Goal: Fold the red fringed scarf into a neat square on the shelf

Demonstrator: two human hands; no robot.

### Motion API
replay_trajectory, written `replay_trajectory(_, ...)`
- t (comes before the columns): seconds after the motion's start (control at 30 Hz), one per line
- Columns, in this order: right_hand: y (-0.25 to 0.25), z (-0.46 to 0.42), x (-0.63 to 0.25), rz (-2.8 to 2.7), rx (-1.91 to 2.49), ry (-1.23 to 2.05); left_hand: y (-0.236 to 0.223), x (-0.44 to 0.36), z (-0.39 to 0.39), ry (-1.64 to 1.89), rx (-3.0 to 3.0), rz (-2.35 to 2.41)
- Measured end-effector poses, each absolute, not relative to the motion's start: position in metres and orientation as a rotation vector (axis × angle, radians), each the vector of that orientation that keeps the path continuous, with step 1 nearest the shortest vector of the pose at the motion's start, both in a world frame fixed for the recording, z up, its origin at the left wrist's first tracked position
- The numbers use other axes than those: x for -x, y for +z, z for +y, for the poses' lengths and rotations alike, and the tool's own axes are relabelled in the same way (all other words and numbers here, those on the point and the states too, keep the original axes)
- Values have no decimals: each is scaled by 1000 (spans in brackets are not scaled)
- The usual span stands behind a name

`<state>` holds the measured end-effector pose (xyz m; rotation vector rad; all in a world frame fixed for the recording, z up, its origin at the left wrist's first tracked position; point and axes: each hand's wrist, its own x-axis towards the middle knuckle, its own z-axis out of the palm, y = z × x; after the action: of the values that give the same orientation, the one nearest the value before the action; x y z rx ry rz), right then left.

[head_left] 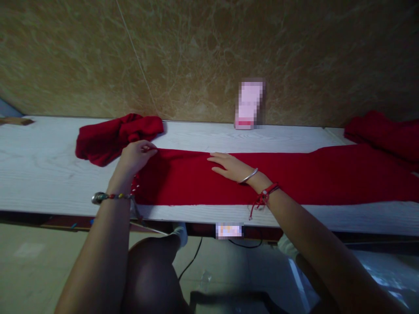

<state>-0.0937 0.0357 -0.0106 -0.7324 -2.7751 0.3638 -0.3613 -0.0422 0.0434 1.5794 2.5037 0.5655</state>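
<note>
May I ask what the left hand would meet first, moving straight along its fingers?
Probably the right hand, spread on the red cloth, though relative height is unclear.

Pic's dim, esp. floor point(29, 270) & corners; soft shadow on red cloth point(294, 174) by my L hand point(135, 157); glare low R; two patches pixelated.

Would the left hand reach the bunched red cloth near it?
Probably yes: the left hand is beside the bunched cloth, with nothing between, though its fingers seem busy on the flat red cloth.
</note>
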Motion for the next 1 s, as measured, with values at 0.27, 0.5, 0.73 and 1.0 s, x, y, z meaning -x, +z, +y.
replay_trajectory(0.27, -6, 25, 96, -2871, 717, 298, 36, 357, -44, 534, -1765, 2718)
replay_trajectory(0.5, -6, 27, 96, -2890, 762, 316, 13, 361, -41, 188, -2253, 2228)
replay_trajectory(0.73, -3, 27, 97, -2884, 755, 331, 14, 348, -64, -88, -1742, 2609)
replay_trajectory(1.0, -6, 30, 97, -2873, 751, 349, 29, 353, -71, 198, -1555, 2707)
